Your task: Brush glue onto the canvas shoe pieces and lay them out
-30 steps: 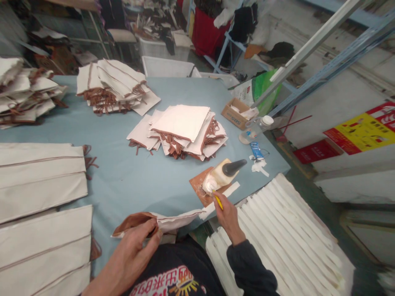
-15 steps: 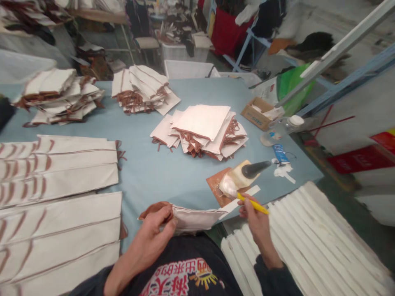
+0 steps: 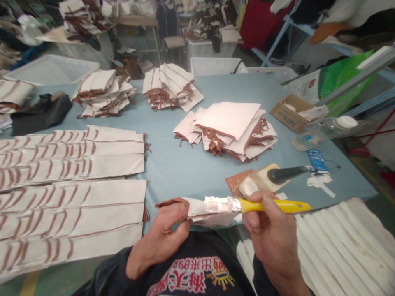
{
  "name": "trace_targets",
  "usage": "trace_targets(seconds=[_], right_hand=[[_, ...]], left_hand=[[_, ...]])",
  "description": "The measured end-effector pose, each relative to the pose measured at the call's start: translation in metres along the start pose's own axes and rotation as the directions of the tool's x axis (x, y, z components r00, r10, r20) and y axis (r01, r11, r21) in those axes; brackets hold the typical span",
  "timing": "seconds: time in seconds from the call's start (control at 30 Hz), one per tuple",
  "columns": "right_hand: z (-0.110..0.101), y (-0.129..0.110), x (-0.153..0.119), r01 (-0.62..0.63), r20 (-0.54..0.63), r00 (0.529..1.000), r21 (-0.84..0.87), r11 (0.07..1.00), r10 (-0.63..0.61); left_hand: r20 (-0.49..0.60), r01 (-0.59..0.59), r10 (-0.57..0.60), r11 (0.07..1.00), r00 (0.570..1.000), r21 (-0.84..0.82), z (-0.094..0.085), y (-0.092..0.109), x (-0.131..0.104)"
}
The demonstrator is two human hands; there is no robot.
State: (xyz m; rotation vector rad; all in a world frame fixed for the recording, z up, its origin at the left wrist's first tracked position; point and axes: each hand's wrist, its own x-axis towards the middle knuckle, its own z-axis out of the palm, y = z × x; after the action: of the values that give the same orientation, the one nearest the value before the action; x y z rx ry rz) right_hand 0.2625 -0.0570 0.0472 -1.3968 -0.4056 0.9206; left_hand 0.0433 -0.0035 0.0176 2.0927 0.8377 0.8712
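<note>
My left hand (image 3: 168, 234) pinches the brown-edged end of a cream fabric piece (image 3: 197, 209) at the table's front edge. In my right hand (image 3: 271, 230) is a yellow-handled brush (image 3: 286, 205), held level. White paste coats its bristles, which lie over the top edge of the fabric piece; whether they touch it is hard to tell. Just behind my right hand, a pale container with white paste (image 3: 250, 186) lies on a brown board (image 3: 236, 181), and a dark cone-shaped object (image 3: 285, 174) rests on it.
Piles of cream pieces with brown trim (image 3: 231, 121) stand on the blue table (image 3: 173, 164). Overlapping rows of pieces (image 3: 114, 164) cover the left. At right are a cardboard box (image 3: 290, 113), a clear jar (image 3: 321, 133) and white folded strips (image 3: 345, 242).
My right hand has brought the brush from the paste container leftward over the fabric piece. The whole view has shifted, so the table's contents appear farther right. My left hand still grips the piece.
</note>
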Motion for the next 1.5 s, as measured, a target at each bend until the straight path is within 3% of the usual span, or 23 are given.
trace_targets(seconds=[0.07,0.13,0.4,0.6,0.77,0.9,1.03,1.2,1.27,1.37,1.5], right_hand=[[0.001,-0.005,-0.002,0.024,-0.008,1.0,-0.005,1.0,-0.024],[0.002,-0.009,-0.006,0.057,0.004,0.998,-0.03,0.998,-0.057],[0.008,-0.002,-0.023,0.177,0.139,0.978,-0.155,0.972,-0.156],[-0.002,0.009,-0.025,0.113,0.313,0.949,-0.205,0.972,-0.044],[-0.001,0.01,-0.025,0.17,0.221,0.966,-0.16,0.972,-0.132],[-0.002,0.011,-0.025,0.123,0.315,0.947,-0.179,0.976,-0.062],[-0.003,0.011,-0.022,0.161,0.203,0.971,-0.153,0.975,-0.128],[-0.005,0.017,-0.023,0.084,0.309,0.951,-0.192,0.978,-0.021],[-0.007,0.018,-0.022,0.079,0.297,0.955,-0.221,0.972,-0.01],[-0.011,0.014,-0.018,0.127,0.262,0.964,-0.304,0.944,-0.045],[-0.013,0.001,-0.011,0.283,0.219,0.953,-0.402,0.871,-0.208]], left_hand=[[-0.064,-0.144,0.144,0.99,0.987,0.011,-0.002,0.002,-0.002],[-0.097,-0.216,0.222,0.974,0.97,0.07,-0.002,0.002,-0.004],[-0.034,-0.242,0.257,0.941,0.966,0.238,-0.001,-0.008,-0.017],[-0.063,-0.239,0.268,0.926,0.961,0.293,-0.001,-0.009,-0.021],[-0.08,-0.224,0.253,0.939,0.964,0.261,0.004,-0.01,-0.025],[-0.086,-0.231,0.254,0.948,0.963,0.221,0.006,-0.01,-0.024],[-0.077,-0.236,0.258,0.947,0.963,0.217,0.006,-0.009,-0.021],[-0.056,-0.245,0.264,0.941,0.963,0.233,0.007,-0.011,-0.022],[-0.038,-0.251,0.269,0.934,0.962,0.255,0.007,-0.01,-0.022],[-0.022,-0.25,0.27,0.915,0.962,0.316,0.009,-0.008,-0.021],[-0.026,-0.254,0.283,0.893,0.959,0.37,0.012,-0.007,-0.019]])
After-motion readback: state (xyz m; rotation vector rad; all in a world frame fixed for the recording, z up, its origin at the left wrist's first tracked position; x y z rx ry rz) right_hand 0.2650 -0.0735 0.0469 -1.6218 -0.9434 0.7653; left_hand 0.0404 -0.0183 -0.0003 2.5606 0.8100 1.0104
